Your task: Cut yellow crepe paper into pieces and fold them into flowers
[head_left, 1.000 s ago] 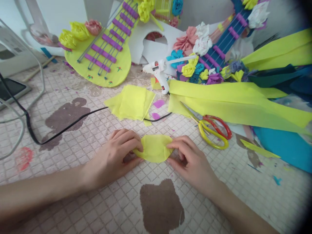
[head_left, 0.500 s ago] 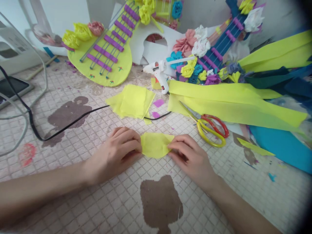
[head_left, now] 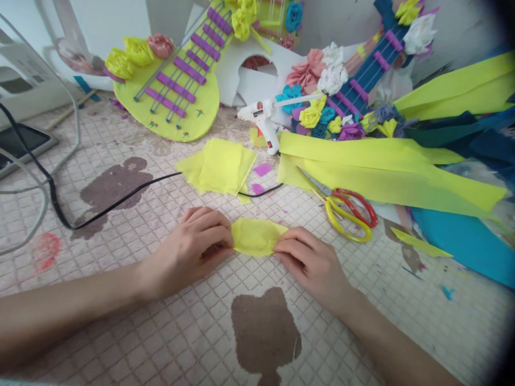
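A small piece of yellow crepe paper is stretched between my two hands, low over the tabletop. My left hand pinches its left end, fingers curled together. At the other end, the fingertips of my right hand are closed on the paper's right edge. The paper's middle bulges slightly and its ends are gathered in. Just beyond it lies a stack of yellow crepe paper squares. Scissors with one red and one yellow handle rest to the right, their blades on a long yellow paper strip.
A white glue gun stands behind the stack, its black cord running left. Farther back are a yellow paper guitar, a blue one and paper flowers. A phone lies at left, blue sheet at right.
My right fingers have shifted slightly inward and closed more tightly on the paper's right end. The paper looks a little narrower, its lower edge drawn up. My left hand keeps its pinch.
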The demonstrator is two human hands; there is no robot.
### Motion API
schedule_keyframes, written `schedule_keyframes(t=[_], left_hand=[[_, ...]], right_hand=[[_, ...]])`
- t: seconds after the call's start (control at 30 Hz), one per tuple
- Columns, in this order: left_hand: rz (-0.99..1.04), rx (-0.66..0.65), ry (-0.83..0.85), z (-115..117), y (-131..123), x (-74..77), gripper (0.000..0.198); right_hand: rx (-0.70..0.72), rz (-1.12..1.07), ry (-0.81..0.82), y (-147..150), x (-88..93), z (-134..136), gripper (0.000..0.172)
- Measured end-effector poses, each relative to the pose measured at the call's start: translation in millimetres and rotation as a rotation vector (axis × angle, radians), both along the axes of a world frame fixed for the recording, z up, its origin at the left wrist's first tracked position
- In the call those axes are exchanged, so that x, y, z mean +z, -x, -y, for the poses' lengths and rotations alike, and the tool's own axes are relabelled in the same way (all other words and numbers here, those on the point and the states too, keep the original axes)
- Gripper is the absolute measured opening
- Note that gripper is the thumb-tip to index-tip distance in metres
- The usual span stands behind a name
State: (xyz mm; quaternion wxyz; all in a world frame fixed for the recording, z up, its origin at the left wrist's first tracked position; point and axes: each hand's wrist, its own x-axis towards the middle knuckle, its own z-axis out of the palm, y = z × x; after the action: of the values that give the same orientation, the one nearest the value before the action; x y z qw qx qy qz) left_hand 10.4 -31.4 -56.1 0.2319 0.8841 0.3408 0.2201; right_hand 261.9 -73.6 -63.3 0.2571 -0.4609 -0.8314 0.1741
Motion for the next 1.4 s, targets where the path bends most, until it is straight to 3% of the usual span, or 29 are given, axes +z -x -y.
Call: schedule_keyframes(t=[0.73, 1.23, 1.4], left_hand=[[-0.052, 0.077, 0.062, -1.2, -2.9, -1.0, 0.009], [-0.109, 0.129, -0.007, -2.3, -8.1, 1.0, 0.009], [-0.102, 0.089, 0.015, -4.4, -3.8, -0.7, 0.007]], right_hand=[[-0.176, -0.072, 0.216, 16.7, 7.6, 3.4, 0.007], [-0.242, -0.033, 0.189, 22.1, 6.7, 2.0, 0.007], [-0.237, -0.037, 0.181, 21.6, 5.8, 1.6, 0.007]])
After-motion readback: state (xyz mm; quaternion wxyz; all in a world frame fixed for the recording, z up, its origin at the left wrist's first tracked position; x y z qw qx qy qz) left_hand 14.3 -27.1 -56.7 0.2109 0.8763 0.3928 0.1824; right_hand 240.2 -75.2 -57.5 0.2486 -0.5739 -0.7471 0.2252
